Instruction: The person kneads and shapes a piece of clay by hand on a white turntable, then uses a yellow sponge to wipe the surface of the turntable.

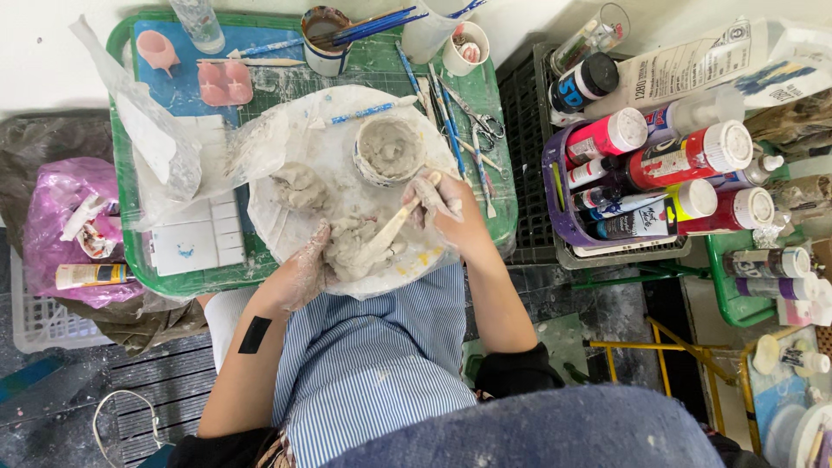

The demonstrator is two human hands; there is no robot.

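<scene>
My left hand (305,270), smeared grey, cups and steadies the lump of wet clay (351,249) that sits on the white round board (286,212) over the green tray (139,260). My right hand (442,205) is closed round a flat wooden stick (392,227), its tip pressed into the lump. The clay looks rough, soft and uneven, with no clear form yet, so I judge the shaping barely begun. A second lump (299,186) lies untouched nearby, and a small bowl of grey slip (390,149) stands just beyond.
</scene>
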